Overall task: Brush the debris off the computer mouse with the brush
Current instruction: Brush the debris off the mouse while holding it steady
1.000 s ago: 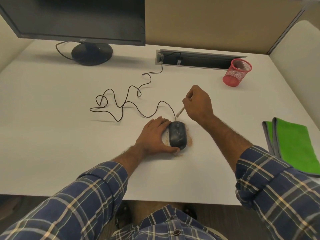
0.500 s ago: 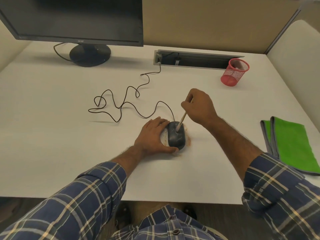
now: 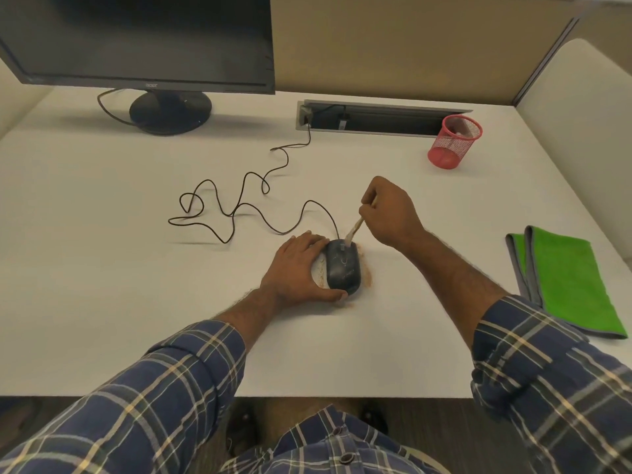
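Note:
A dark wired computer mouse (image 3: 343, 271) lies on the white desk (image 3: 102, 285) near the middle. My left hand (image 3: 297, 268) holds it from the left, thumb at its near end. My right hand (image 3: 390, 210) grips a thin wooden-handled brush (image 3: 354, 230), tilted down to the left. Its pale bristles touch the mouse's far end near the wheel. Orange-brown debris (image 3: 366, 273) lies on the desk along the mouse's right side, with a little on its left.
The mouse cable (image 3: 239, 208) loops left and back to a cable slot (image 3: 376, 118). A black monitor (image 3: 143, 42) stands at the back left. A red mesh cup (image 3: 455, 142) sits at the back right. A folded green cloth (image 3: 567, 282) lies at the right.
My right hand came down from above the desk and set the brush on the mouse, then drew the bristles toward its far end. My left hand has stayed on the mouse.

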`<state>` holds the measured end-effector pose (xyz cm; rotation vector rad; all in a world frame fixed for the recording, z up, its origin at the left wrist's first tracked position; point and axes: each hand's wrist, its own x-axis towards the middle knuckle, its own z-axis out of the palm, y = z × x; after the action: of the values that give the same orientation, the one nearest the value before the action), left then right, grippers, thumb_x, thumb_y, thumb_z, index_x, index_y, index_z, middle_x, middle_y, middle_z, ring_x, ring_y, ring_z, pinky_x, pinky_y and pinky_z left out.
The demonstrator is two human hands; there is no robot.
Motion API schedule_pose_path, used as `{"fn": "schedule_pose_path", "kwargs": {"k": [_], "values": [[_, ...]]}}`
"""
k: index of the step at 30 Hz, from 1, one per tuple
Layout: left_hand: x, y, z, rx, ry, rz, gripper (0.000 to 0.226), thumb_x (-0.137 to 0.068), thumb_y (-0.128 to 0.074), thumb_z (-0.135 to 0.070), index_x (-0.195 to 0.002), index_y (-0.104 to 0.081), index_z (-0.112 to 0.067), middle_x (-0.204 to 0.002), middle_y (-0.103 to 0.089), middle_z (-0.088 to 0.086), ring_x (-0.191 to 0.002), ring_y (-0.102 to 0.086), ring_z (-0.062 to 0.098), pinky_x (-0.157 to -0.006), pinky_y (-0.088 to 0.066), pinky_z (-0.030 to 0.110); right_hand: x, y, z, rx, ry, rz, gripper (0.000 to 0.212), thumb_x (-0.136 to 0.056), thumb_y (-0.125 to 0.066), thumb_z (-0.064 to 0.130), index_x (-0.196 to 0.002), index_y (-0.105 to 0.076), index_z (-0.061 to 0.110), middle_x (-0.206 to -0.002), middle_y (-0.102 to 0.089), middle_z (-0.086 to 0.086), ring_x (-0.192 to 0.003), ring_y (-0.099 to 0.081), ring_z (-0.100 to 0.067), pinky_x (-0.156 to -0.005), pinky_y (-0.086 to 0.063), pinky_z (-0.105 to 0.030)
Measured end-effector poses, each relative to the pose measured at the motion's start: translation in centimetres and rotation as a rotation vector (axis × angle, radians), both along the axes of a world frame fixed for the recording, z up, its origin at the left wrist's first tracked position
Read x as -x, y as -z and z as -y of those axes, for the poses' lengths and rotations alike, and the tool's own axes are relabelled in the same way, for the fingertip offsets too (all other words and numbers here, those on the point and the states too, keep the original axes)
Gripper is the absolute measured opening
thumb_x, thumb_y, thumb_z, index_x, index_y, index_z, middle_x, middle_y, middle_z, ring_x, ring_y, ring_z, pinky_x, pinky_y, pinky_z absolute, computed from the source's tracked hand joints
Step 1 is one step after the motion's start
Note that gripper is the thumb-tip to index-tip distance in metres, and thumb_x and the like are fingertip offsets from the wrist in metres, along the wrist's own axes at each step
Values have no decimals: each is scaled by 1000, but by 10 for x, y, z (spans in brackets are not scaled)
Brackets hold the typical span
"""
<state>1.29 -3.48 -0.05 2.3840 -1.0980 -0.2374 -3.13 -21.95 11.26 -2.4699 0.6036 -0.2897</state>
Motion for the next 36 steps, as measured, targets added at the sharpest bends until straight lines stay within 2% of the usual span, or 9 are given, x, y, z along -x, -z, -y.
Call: {"fn": "schedule_pose_path", "kwargs": {"k": [4,6,10,14,19,24,32,36], "values": [[0,0,0,-4,5,2,111,-55,-62,-87,-143,-42,-23,-143,-43,-8,-134,-36,15,-115,-28,42,1,0,1,-23,73,99,13,-88,-63,13,-82,-52,17,-73,-53,5,-63,-48,-8,-54,-34,-16],[0,0,0,-15,4,-4,113,-55,-62,-88,-144,-41,-22,-145,-42,-7,-137,-34,15,-116,-27,42,1,-1,1,-19,52,78,14,-86,-64,14,-79,-52,16,-69,-50,8,-62,-47,-8,-53,-33,-18],[0,-1,0,-3,10,6,112,-54,-59,-88,-143,-42,-22,-143,-44,-7,-135,-35,15,-115,-29,42,2,3,0,-12,18,9,13,-87,-62,10,-82,-52,16,-74,-53,6,-64,-47,-5,-53,-33,-16],[1,-1,-1,1,6,-10,112,-54,-61,-88,-144,-41,-23,-145,-42,-8,-139,-31,14,-117,-25,42,7,7,3,-46,93,93,11,-89,-61,8,-87,-52,15,-79,-55,4,-63,-49,-5,-52,-34,-15],[0,0,0,16,3,-7,110,-54,-66,-84,-142,-42,-23,-142,-43,-10,-136,-33,13,-117,-25,40,17,6,7,-114,144,197,9,-94,-61,17,-92,-52,15,-80,-54,7,-64,-49,-3,-49,-34,0],[1,0,0,11,-4,-12,113,-53,-61,-87,-144,-40,-23,-145,-41,-9,-140,-29,13,-118,-23,42,36,10,12,-63,116,142,20,-96,-58,30,-88,-56,12,-74,-60,-1,-64,-52,-12,-54,-34,-16],[2,-2,-1,-5,-5,-22,113,-54,-62,-86,-145,-40,-23,-147,-41,-8,-141,-29,15,-118,-23,42,47,8,16,-49,57,-70,24,-96,-57,34,-84,-56,12,-65,-54,3,-61,-49,-13,-52,-33,-24],[2,-4,0,7,2,-2,109,-55,-68,-83,-142,-43,-22,-141,-44,-7,-136,-36,16,-115,-28,43,46,-2,22,-88,101,10,27,-95,-57,34,-88,-61,8,-76,-66,-9,-71,-61,-25,-63,-48,-33]]}}
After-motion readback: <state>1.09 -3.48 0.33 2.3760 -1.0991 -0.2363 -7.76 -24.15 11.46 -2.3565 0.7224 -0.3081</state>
